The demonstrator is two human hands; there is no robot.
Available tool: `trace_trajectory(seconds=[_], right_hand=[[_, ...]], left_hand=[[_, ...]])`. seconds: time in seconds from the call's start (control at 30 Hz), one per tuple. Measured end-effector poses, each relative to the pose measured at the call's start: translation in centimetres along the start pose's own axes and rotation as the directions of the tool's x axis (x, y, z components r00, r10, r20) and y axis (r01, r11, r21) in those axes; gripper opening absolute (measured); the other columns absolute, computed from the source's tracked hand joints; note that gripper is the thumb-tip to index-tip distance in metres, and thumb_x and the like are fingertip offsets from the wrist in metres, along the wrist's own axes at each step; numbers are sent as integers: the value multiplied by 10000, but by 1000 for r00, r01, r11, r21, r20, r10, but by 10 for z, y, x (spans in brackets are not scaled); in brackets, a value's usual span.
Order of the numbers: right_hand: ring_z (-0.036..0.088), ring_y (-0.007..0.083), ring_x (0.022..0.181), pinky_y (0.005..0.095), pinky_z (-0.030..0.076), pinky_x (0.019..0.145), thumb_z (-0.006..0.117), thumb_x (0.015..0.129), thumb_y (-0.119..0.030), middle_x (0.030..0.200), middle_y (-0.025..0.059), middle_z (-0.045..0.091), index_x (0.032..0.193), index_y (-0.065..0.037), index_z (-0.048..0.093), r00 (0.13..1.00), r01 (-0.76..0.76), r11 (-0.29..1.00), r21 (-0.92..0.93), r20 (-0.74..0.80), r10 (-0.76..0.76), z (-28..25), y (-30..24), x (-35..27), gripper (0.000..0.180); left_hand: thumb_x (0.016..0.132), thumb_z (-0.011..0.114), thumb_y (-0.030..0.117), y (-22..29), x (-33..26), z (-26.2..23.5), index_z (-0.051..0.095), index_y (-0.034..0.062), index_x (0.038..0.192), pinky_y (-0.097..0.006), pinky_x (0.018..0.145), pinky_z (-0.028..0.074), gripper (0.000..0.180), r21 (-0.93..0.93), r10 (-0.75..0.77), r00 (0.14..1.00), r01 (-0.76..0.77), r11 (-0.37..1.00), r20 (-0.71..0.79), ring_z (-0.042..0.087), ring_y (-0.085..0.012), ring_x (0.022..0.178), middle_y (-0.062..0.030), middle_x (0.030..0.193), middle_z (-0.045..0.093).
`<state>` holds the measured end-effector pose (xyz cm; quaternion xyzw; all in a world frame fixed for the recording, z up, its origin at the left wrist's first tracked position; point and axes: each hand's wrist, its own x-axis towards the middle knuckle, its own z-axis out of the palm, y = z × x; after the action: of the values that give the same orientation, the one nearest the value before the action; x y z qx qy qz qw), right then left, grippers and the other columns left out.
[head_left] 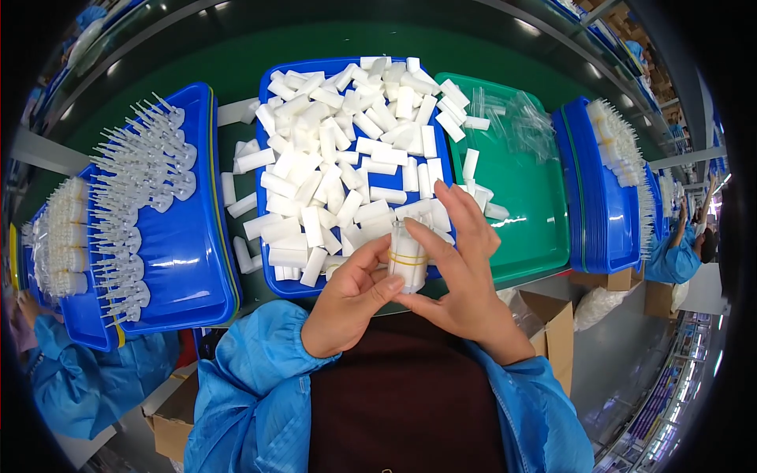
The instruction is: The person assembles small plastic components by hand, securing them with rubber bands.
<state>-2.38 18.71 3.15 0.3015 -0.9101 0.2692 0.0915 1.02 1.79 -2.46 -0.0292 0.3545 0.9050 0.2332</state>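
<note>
A small bundle of clear tubes with white pieces inside [409, 257], ringed by a yellow rubber band, is held upright in front of my chest. My left hand [352, 296] grips it from the left, the thumb low on its front. My right hand [467, 272] has its thumb at the bundle's base and a forefinger at its top, with the other fingers raised. Just beyond lies a blue tray [290, 290] heaped with short white foam-like cylinders [331, 150]. Some of these cylinders have spilled over the tray's edges.
A green tray [536, 229] on the right holds clear thin tubes [528, 126]. Blue trays [189, 260] at left carry rows of clear nozzle-like parts [142, 197]. More stacked blue trays [607, 229] stand at far right. Cardboard boxes [556, 331] sit below; co-workers' blue sleeves [95, 378] show at the sides.
</note>
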Motion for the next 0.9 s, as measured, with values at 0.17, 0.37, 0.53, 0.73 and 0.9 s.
trace_trajectory(seconds=[0.17, 0.37, 0.53, 0.73, 0.9], right_hand=[[329, 370, 1312, 447, 236, 967, 826, 561, -201, 1446, 191, 336, 1207, -111, 546, 999, -44, 995, 88, 10, 43, 0, 0, 1, 710], [339, 375, 1310, 451, 241, 987, 817, 574, -164, 1439, 192, 345, 1193, -83, 540, 999, -6, 983, 186, -37, 14, 3, 4, -1, 683], [350, 372, 1303, 450, 242, 993, 815, 589, -164, 1442, 200, 337, 1189, -88, 543, 999, 7, 981, 191, -42, 1, 7, 5, -1, 663], [277, 383, 1363, 451, 255, 1066, 849, 613, -249, 1468, 235, 281, 1242, -86, 533, 992, -48, 742, 669, -53, 113, 18, 20, -5, 722], [247, 380, 1379, 449, 255, 1077, 866, 595, -297, 1487, 243, 229, 1306, -89, 500, 998, -37, 829, 558, -26, 61, 13, 24, -5, 826]], left_hand=[[965, 462, 97, 3, 2, 1, 270, -31, 1403, -392, 1005, 427, 496, -115, -139, 990, 139, 984, 8, 512, -279, 1203, -164, 1318, 468], [952, 492, 49, 4, 2, 3, 334, -43, 1365, -322, 984, 432, 453, -26, -81, 996, 82, 996, 32, 517, -200, 1165, -155, 1290, 493], [966, 472, 146, 4, 2, 1, 269, -40, 1398, -394, 990, 442, 512, 146, 6, 999, -14, 989, 52, 543, -297, 1166, -191, 1296, 491], [993, 417, 251, 10, 1, 5, 277, -35, 1393, -442, 1002, 428, 512, -244, -72, 975, 123, 962, 210, 526, -363, 1176, -235, 1307, 475], [997, 411, 238, 6, 0, 1, 283, -29, 1393, -450, 1006, 423, 495, -190, -54, 978, 93, 977, 202, 508, -371, 1198, -222, 1313, 474]])
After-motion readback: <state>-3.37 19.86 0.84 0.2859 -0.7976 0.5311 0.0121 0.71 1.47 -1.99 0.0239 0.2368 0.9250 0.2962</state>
